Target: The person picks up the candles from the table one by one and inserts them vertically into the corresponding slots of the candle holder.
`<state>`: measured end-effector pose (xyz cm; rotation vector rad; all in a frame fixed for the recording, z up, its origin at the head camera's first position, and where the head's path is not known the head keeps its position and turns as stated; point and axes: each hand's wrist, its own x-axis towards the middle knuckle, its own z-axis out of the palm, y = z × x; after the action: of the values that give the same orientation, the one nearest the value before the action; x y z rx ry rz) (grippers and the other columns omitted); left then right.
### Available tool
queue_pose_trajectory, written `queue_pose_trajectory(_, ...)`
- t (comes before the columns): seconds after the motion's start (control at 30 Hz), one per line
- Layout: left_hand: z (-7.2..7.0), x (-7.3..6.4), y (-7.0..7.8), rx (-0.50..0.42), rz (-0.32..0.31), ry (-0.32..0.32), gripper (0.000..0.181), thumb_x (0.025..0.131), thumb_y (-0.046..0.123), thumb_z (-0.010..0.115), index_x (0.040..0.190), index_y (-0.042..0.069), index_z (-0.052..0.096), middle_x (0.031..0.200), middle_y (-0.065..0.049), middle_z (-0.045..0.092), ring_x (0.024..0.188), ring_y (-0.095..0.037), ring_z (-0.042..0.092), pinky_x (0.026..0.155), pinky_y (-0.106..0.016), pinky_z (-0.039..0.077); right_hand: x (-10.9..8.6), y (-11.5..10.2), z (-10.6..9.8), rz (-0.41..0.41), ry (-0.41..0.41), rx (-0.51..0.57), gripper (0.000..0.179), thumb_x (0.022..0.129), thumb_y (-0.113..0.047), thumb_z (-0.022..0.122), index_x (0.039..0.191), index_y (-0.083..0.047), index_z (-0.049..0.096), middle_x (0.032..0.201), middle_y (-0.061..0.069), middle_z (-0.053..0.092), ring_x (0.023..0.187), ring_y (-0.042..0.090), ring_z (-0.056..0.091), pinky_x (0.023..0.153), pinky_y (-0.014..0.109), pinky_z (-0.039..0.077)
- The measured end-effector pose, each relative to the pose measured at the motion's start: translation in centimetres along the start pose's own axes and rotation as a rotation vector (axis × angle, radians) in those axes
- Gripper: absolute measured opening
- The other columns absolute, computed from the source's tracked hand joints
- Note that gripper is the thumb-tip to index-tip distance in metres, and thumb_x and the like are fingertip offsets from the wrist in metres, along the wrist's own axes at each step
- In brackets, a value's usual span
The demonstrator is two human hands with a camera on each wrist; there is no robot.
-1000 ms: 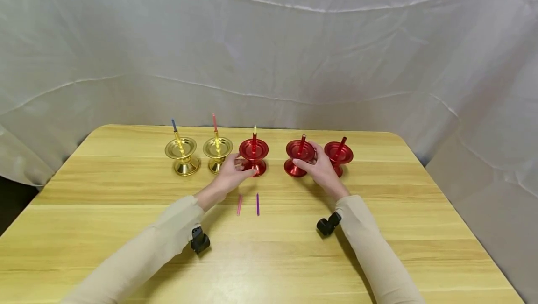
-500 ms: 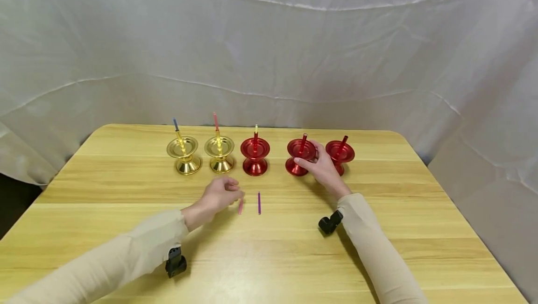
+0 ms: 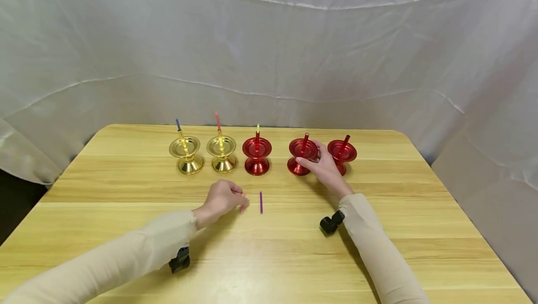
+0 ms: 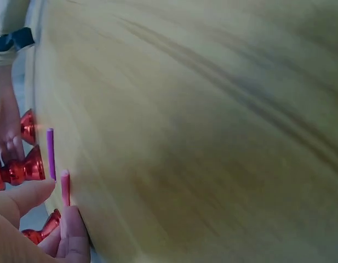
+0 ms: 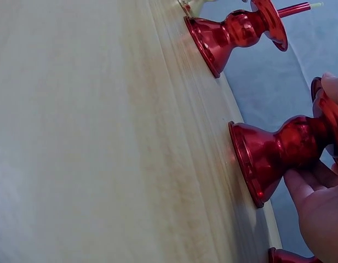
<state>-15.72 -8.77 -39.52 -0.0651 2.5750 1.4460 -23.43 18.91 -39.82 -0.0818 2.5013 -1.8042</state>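
Observation:
In the head view my left hand (image 3: 224, 199) is low over the table with its fingertips at the pink candle (image 4: 66, 189). The left wrist view shows thumb and fingers on either side of that candle, the thumb tip a little apart from it. A purple candle (image 3: 261, 202) lies just to the right. My right hand (image 3: 325, 166) grips a red candle holder (image 5: 300, 139) by its stem and dish, thumb in front; the holder stands upright, and its tube (image 3: 305, 143) has no candle in it.
Two gold candle holders (image 3: 190, 164) (image 3: 224, 164) at left carry a blue candle (image 3: 178, 124) and a pinkish-red candle (image 3: 218, 121). A red holder (image 3: 257, 166) carries a pale yellow candle (image 3: 258, 128). Another red holder (image 3: 342, 151) stands behind my right hand. A grey curtain (image 3: 269, 52) hangs behind the table.
My left hand has left the red holder in the middle and come down toward me to the pink candle. My right hand keeps its grip on the other red holder.

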Motion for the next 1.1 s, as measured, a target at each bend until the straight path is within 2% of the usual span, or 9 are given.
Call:
queue_pose_trajectory(0.17, 0.2, 0.2, -0.2, 0.045, 0.096, -0.005, 0.015, 0.071, -0.009, 0.074, 0.085, -0.004, 0.07, 0.072, -0.005, 0.067, 0.064, -0.014, 0.061, 0.058, -0.024, 0.051, 0.1, 0.0, -0.2, -0.004, 0.011, -0.008, 0.083, 0.088, -0.023, 0.073, 0.15, -0.003, 0.022, 0.146, 0.02, 0.039, 0.132, 0.033, 0.041, 0.109, 0.041, 0.033)
queue_pose_trajectory(0.3, 0.0, 0.4, 0.0, -0.011, 0.12, -0.079, 0.011, 0.078, -0.009, 0.07, 0.088, -0.004, 0.071, 0.074, -0.007, 0.067, 0.064, -0.015, 0.06, 0.055, -0.025, 0.051, 0.0, 0.0, -0.2, -0.002, 0.012, -0.003, 0.082, 0.088, -0.022, 0.073, 0.15, -0.003, 0.022, 0.146, 0.02, 0.039, 0.132, 0.032, 0.041, 0.109, 0.041, 0.033)
queue_pose_trajectory(0.4, -0.4, 0.6, 0.5, -0.058, 0.131, -0.141, 0.012, 0.084, -0.004, 0.068, 0.096, -0.005, 0.071, 0.081, -0.008, 0.067, 0.068, -0.018, 0.06, 0.06, -0.028, 0.053, -0.1, -0.1, -0.2, -0.002, 0.007, 0.004, 0.083, 0.088, -0.022, 0.073, 0.15, -0.003, 0.022, 0.145, 0.02, 0.04, 0.131, 0.032, 0.042, 0.108, 0.041, 0.035)
queue_pose_trajectory(0.63, -1.1, 1.4, 3.1, -0.198, 0.199, -0.212, 0.021, 0.09, -0.003, 0.063, 0.11, -0.008, 0.066, 0.095, -0.017, 0.065, 0.079, -0.019, 0.059, 0.074, -0.037, 0.053, -0.1, 0.2, -0.1, -0.009, 0.013, 0.012, 0.082, 0.088, -0.023, 0.072, 0.15, -0.004, 0.022, 0.145, 0.02, 0.041, 0.131, 0.033, 0.042, 0.107, 0.042, 0.036)
queue_pose_trajectory(0.8, -0.9, 1.7, 4.9, -0.305, 0.246, -0.231, 0.022, 0.093, -0.001, 0.06, 0.114, -0.007, 0.064, 0.093, -0.014, 0.064, 0.081, -0.015, 0.057, 0.086, -0.045, 0.049, -0.1, 0.5, 0.1, -0.029, 0.019, 0.015, 0.08, 0.089, -0.021, 0.071, 0.149, -0.003, 0.023, 0.146, 0.019, 0.038, 0.132, 0.033, 0.041, 0.109, 0.042, 0.033)
queue_pose_trajectory(0.97, -0.2, 2.3, 6.2, -0.412, 0.271, -0.243, 0.02, 0.094, -0.005, 0.056, 0.114, -0.007, 0.06, 0.092, -0.008, 0.062, 0.087, -0.021, 0.058, 0.084, -0.035, 0.05, -0.1, 0.6, 0.4, -0.045, 0.021, 0.035, 0.079, 0.089, -0.019, 0.071, 0.149, -0.002, 0.023, 0.146, 0.02, 0.038, 0.133, 0.032, 0.041, 0.11, 0.041, 0.032)
queue_pose_trajectory(1.03, 0.3, 2.8, 6.8, -0.448, 0.282, -0.243, 0.021, 0.094, -0.006, 0.054, 0.115, -0.008, 0.058, 0.094, -0.009, 0.061, 0.088, -0.023, 0.059, 0.08, -0.03, 0.051, -0.2, 0.6, 0.5, -0.049, 0.025, 0.037, 0.078, 0.089, -0.019, 0.071, 0.149, -0.002, 0.023, 0.146, 0.02, 0.039, 0.133, 0.032, 0.041, 0.11, 0.041, 0.032)
queue_pose_trajectory(1.1, 0.8, 3.4, 7.4, -0.462, 0.3, -0.231, 0.02, 0.095, -0.007, 0.053, 0.115, -0.009, 0.056, 0.097, -0.016, 0.06, 0.085, -0.021, 0.058, 0.079, -0.029, 0.051, -0.2, 0.6, 0.6, -0.05, 0.025, 0.03, 0.078, 0.089, -0.021, 0.071, 0.149, -0.002, 0.023, 0.146, 0.02, 0.039, 0.133, 0.031, 0.04, 0.11, 0.041, 0.032)
